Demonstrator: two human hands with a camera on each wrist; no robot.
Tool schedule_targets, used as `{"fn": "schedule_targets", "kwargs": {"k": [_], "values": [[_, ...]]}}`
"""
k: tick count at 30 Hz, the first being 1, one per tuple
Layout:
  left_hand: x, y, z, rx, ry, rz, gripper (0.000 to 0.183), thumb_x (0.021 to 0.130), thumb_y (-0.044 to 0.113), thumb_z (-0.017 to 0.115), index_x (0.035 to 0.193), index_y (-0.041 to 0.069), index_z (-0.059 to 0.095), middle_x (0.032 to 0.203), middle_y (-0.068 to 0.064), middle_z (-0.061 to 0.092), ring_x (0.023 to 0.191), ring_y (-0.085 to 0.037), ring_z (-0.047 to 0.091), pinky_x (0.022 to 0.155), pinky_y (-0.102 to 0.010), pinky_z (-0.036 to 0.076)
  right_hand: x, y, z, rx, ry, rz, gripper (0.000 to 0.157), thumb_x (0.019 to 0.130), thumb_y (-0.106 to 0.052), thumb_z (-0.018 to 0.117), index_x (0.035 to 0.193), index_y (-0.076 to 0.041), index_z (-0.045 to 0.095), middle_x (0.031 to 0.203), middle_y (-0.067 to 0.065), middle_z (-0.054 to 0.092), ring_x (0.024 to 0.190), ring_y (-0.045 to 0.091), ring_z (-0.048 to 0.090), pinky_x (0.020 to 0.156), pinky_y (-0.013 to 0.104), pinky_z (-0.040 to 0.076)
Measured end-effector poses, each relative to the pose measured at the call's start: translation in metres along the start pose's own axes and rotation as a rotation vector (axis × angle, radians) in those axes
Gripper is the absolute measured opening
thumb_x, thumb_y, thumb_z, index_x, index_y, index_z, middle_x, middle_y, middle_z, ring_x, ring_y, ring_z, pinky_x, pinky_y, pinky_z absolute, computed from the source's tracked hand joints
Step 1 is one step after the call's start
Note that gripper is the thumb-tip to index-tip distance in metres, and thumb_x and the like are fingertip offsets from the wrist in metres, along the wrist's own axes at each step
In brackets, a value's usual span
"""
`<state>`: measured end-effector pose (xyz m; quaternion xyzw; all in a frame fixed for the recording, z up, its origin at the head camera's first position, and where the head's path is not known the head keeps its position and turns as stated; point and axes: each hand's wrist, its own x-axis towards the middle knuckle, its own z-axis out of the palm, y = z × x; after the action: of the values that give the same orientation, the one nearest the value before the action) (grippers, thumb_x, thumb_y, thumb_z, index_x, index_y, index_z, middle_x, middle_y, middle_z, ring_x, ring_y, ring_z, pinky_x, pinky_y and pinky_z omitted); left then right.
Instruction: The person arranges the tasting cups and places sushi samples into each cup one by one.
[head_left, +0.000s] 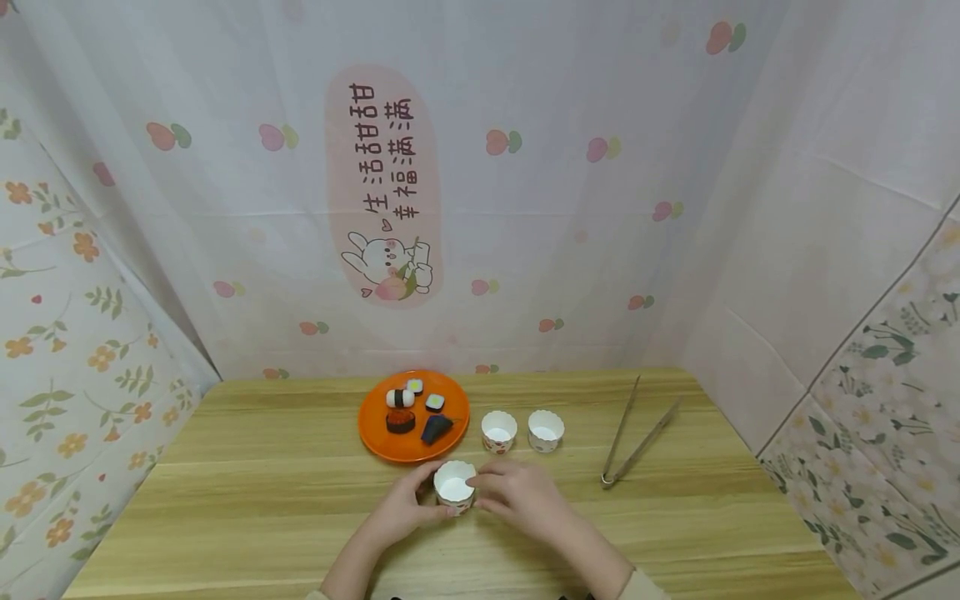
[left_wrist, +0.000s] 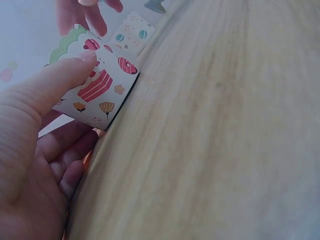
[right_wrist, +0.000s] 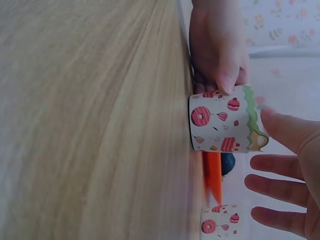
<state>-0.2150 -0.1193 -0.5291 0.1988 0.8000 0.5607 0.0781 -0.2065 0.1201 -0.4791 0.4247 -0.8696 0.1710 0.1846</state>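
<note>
My left hand (head_left: 402, 507) holds a paper baking cup (head_left: 455, 486) by its side, the thumb on the front and fingers curled behind. The cup is white with a scalloped rim, printed with cakes and donuts, and stands upright on the table. At its right side is my right hand (head_left: 522, 497), with the thumb right at the rim and the other fingers spread in the right wrist view. Two similar baking cups, one nearer (head_left: 498, 432) and one farther right (head_left: 546, 431), stand just beyond my right hand.
Behind the held cup lies an orange plate (head_left: 375, 446) bearing several sushi pieces, including a roe-topped one (head_left: 401, 421) and a dark cone-shaped one (head_left: 437, 429). Metal tongs (head_left: 621, 450) lie spread on the right of the wooden table (head_left: 247, 483). Printed curtains (head_left: 525, 250) enclose the back and sides.
</note>
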Motion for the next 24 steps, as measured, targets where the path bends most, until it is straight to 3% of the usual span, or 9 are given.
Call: {"fn": "schedule_targets", "kwargs": {"k": [6, 24], "values": [[-0.0002, 0.0012, -0.0007, -0.006, -0.001, 0.005, 0.068, 0.075, 0.027, 0.083, 0.134, 0.012, 0.052, 0.133, -0.007, 0.054, 0.125, -0.029, 0.044, 0.105, -0.056, 0.031, 0.001, -0.0013, 0.0014, -0.01, -0.027, -0.003, 0.025, 0.082, -0.028, 0.075, 0.105, -0.019, 0.074, 0.104, 0.0, 0.069, 0.093, 0.012, 0.065, 0.079, 0.03, 0.054], [0.0005, 0.0009, -0.0005, 0.007, 0.007, -0.02, 0.07, 0.075, 0.025, 0.083, 0.135, 0.011, 0.051, 0.134, -0.009, 0.053, 0.126, -0.03, 0.044, 0.104, -0.056, 0.032, 0.0028, -0.0036, 0.0051, -0.024, 0.027, -0.004, 0.014, 0.081, -0.023, 0.077, 0.094, -0.018, 0.076, 0.099, 0.001, 0.07, 0.086, 0.012, 0.066, 0.073, 0.03, 0.055]]}}
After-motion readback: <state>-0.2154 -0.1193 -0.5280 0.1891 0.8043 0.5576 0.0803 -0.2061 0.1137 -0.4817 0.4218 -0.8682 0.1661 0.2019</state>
